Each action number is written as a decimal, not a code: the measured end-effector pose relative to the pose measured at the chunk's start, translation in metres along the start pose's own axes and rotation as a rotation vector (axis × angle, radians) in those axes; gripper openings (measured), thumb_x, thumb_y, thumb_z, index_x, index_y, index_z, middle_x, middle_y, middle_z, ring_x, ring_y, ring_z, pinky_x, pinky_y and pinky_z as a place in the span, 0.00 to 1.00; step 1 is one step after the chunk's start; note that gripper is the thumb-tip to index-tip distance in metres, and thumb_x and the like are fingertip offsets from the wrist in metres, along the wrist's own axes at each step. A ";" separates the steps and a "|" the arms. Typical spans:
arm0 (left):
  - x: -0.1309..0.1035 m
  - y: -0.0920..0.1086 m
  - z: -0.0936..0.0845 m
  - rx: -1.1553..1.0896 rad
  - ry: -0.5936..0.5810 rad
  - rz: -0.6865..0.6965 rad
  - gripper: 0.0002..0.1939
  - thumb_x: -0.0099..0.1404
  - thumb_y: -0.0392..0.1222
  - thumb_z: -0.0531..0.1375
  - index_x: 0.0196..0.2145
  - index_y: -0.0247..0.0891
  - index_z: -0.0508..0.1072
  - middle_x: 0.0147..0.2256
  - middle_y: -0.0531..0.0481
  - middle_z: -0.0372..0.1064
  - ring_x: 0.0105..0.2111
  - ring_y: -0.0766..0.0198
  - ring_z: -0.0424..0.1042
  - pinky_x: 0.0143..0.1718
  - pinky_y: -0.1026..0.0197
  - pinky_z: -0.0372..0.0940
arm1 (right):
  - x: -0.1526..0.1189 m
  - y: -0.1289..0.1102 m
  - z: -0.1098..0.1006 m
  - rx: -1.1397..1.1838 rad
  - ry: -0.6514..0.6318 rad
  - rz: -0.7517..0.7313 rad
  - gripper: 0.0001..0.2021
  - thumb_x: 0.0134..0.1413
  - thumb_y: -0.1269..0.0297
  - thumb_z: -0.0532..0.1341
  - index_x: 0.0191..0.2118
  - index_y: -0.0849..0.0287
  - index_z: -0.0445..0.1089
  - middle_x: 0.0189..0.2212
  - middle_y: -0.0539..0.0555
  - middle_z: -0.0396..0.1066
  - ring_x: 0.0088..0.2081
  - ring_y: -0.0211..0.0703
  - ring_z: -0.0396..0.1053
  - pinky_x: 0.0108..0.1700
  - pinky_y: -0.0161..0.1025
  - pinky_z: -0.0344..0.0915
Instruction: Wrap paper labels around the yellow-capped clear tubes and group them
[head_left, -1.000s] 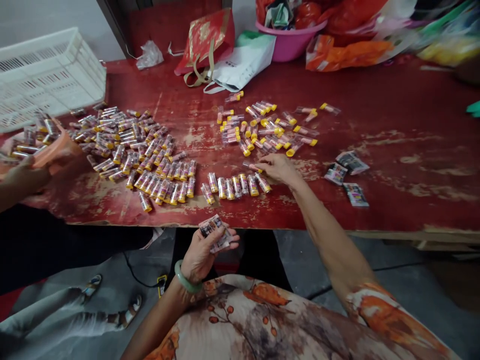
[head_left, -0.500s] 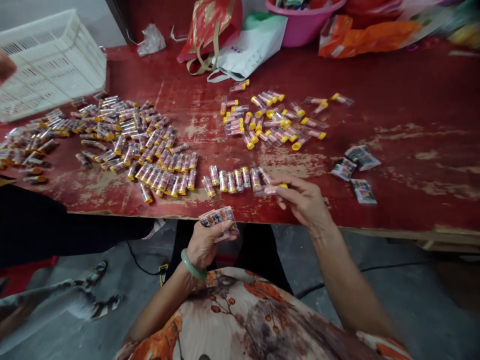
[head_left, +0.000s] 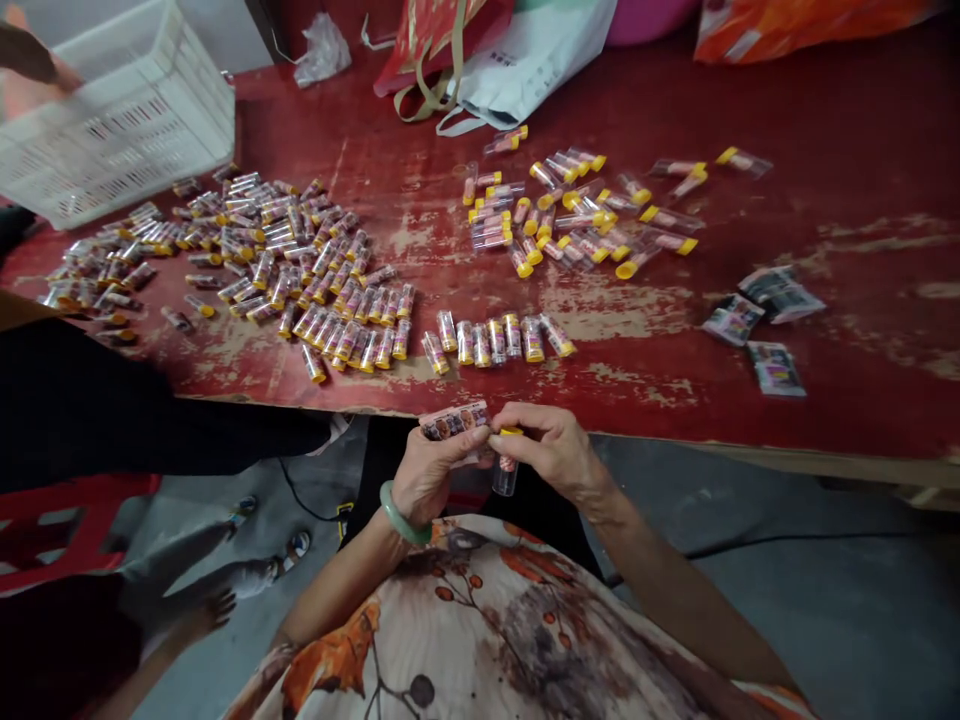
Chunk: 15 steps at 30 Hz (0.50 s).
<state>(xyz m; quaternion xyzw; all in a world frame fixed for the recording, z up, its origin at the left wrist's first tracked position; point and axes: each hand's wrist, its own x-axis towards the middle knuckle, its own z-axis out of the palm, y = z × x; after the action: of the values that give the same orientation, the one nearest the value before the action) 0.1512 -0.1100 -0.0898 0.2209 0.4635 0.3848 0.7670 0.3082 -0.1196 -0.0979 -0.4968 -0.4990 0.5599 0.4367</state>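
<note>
My left hand (head_left: 435, 465), with a pale green bangle on its wrist, grips a stack of small printed cards (head_left: 454, 421) at the table's front edge. Close against it, my right hand (head_left: 551, 450) pinches a clear tube with a yellow cap (head_left: 505, 474), cap up, the clear end hanging down. Pinkish contents show inside the tube. On the table beyond my hands stands a short row of capped tubes (head_left: 496, 340). Farther back lies a loose group of yellow-capped tubes (head_left: 577, 215), and a large pile of tubes (head_left: 300, 265) spreads to the left.
A white plastic crate (head_left: 150, 120) stands at the back left, with another person's hand blurred over it. Small printed packets (head_left: 776, 368) lie on the right of the red table (head_left: 862, 150). Bags (head_left: 532, 65) lie at the back. Other people's limbs show at lower left.
My right hand has moved from the row of tubes back towards me, bringing a capped tube beside the cards in my left hand. The view has shifted a little.
</note>
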 end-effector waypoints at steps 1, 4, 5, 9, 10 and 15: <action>-0.001 0.001 0.000 0.001 -0.003 -0.007 0.18 0.45 0.41 0.73 0.34 0.32 0.78 0.30 0.48 0.76 0.28 0.63 0.74 0.31 0.60 0.72 | 0.000 0.000 0.002 -0.003 -0.004 -0.004 0.07 0.47 0.62 0.63 0.23 0.59 0.71 0.20 0.47 0.65 0.21 0.35 0.64 0.23 0.33 0.60; -0.004 0.003 -0.004 -0.001 0.016 -0.006 0.19 0.45 0.42 0.74 0.34 0.32 0.78 0.30 0.48 0.76 0.28 0.63 0.74 0.32 0.59 0.72 | -0.002 -0.001 0.003 0.017 -0.030 0.020 0.09 0.48 0.61 0.63 0.23 0.59 0.71 0.19 0.47 0.65 0.19 0.35 0.64 0.22 0.33 0.60; -0.005 0.004 -0.005 -0.004 0.024 0.002 0.19 0.44 0.42 0.74 0.34 0.31 0.78 0.30 0.48 0.76 0.28 0.63 0.74 0.32 0.59 0.72 | -0.002 -0.003 0.001 0.017 -0.036 0.029 0.09 0.48 0.60 0.64 0.24 0.59 0.71 0.19 0.47 0.66 0.19 0.35 0.64 0.23 0.33 0.61; -0.005 0.003 -0.010 -0.004 0.043 0.019 0.20 0.42 0.41 0.75 0.34 0.31 0.78 0.30 0.48 0.76 0.27 0.63 0.74 0.32 0.59 0.71 | -0.004 -0.010 -0.014 0.072 0.065 0.034 0.08 0.47 0.59 0.66 0.31 0.58 0.75 0.18 0.49 0.70 0.20 0.38 0.67 0.24 0.35 0.65; -0.005 0.003 -0.011 -0.002 0.043 0.020 0.20 0.42 0.40 0.75 0.33 0.31 0.78 0.29 0.48 0.76 0.26 0.64 0.73 0.31 0.60 0.71 | -0.004 -0.012 -0.019 0.096 0.113 0.023 0.09 0.47 0.59 0.67 0.33 0.57 0.75 0.19 0.49 0.71 0.20 0.39 0.68 0.24 0.35 0.66; -0.006 0.002 -0.010 -0.023 0.026 0.024 0.17 0.42 0.38 0.75 0.31 0.31 0.77 0.27 0.50 0.74 0.24 0.66 0.72 0.28 0.63 0.70 | -0.008 -0.020 -0.032 0.137 0.206 -0.019 0.09 0.47 0.59 0.69 0.36 0.54 0.75 0.22 0.50 0.72 0.22 0.39 0.69 0.22 0.34 0.64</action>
<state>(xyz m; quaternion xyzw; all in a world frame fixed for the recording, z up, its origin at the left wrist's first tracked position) 0.1396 -0.1131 -0.0901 0.2124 0.4666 0.4020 0.7587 0.3409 -0.1215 -0.0772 -0.5160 -0.4166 0.5344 0.5241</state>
